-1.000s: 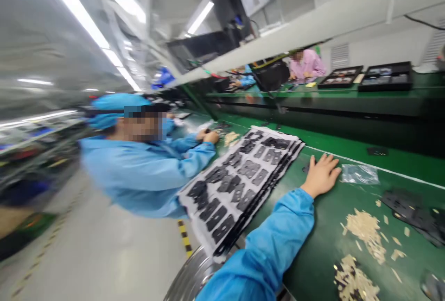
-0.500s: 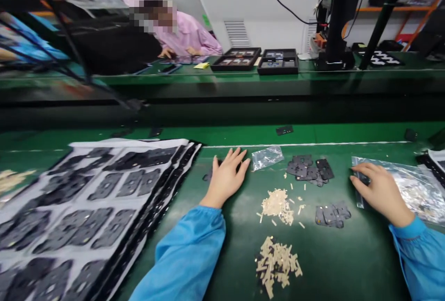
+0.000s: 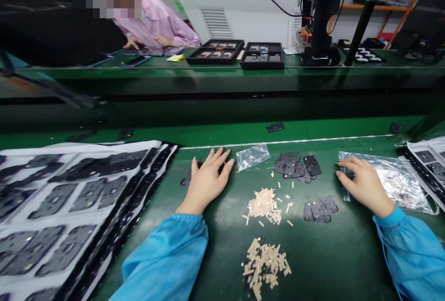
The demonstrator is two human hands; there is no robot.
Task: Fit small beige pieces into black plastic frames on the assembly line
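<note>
My left hand rests palm down on the green worktable with its fingers spread and holds nothing that I can see. Part of a dark flat piece peeks out beside and under it. Just right of its fingertips lies a small clear plastic bag. My right hand is over the left end of a larger clear zip bag of small shiny parts, its thumb apart from its fingers. Between the hands are black flat parts, grey flat parts and a heap of small pale strips.
Nearer to me is another pile of beige strips. Stacked sheets bearing dark plates fill the left side. Across a raised green ledge stand black trays, and a person in pink works there.
The view has turned a little to the right, so everything sits further left. Both hands keep nearly the same places on the table.
</note>
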